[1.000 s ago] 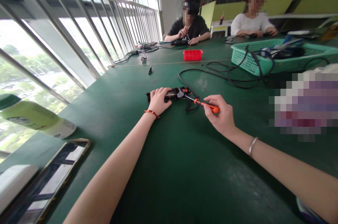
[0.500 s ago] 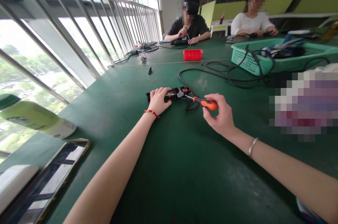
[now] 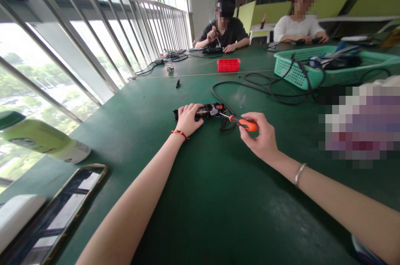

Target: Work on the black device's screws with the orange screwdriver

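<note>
A small black device [image 3: 208,111] with exposed metal and red parts lies on the green table [image 3: 218,198]. My left hand [image 3: 188,119] is closed over its left end, pressing it down. My right hand [image 3: 261,136] pinches the orange handle of a screwdriver [image 3: 242,123]. The screwdriver's thin shaft points left, with its tip at the device's right end. A black cable [image 3: 256,86] runs from the device towards the back right.
A phone [image 3: 59,211] and a green-and-white cap [image 3: 40,140] lie at the near left. A red tray [image 3: 228,65] and a teal basket [image 3: 312,71] with cables stand farther back. Two people work at the far end. A railing and windows run along the left.
My right hand's fingers have shifted on the screwdriver handle, turning it slightly; the tip stays at the device. My left hand has not moved. The far person in black has raised a hand.
</note>
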Action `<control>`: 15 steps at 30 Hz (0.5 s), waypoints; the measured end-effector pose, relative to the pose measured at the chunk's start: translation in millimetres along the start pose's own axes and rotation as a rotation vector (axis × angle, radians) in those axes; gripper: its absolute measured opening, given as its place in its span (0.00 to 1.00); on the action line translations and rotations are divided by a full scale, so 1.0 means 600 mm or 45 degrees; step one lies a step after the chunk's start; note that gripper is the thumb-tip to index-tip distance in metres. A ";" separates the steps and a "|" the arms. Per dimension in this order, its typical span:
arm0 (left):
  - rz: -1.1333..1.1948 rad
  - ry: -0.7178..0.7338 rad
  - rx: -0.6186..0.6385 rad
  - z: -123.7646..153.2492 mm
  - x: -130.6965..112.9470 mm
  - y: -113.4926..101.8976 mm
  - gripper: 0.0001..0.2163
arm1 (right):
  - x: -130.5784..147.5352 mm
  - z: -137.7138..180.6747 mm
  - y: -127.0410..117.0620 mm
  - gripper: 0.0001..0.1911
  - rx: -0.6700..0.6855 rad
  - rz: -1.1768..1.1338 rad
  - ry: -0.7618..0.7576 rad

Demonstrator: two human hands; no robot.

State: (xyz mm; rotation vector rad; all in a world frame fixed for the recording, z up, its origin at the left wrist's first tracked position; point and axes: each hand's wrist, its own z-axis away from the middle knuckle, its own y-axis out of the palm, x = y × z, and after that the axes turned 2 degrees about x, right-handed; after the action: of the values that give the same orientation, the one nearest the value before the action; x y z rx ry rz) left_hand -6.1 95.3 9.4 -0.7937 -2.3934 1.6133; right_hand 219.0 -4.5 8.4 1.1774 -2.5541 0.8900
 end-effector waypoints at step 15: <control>0.015 0.012 -0.013 0.001 0.001 0.000 0.19 | 0.000 0.000 0.000 0.08 0.058 -0.001 0.080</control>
State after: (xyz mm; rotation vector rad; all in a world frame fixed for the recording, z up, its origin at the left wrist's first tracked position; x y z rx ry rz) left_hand -6.5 95.2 9.2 -0.8173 -2.3966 1.5999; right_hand 219.4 -4.7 8.2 1.1437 -2.4965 0.9738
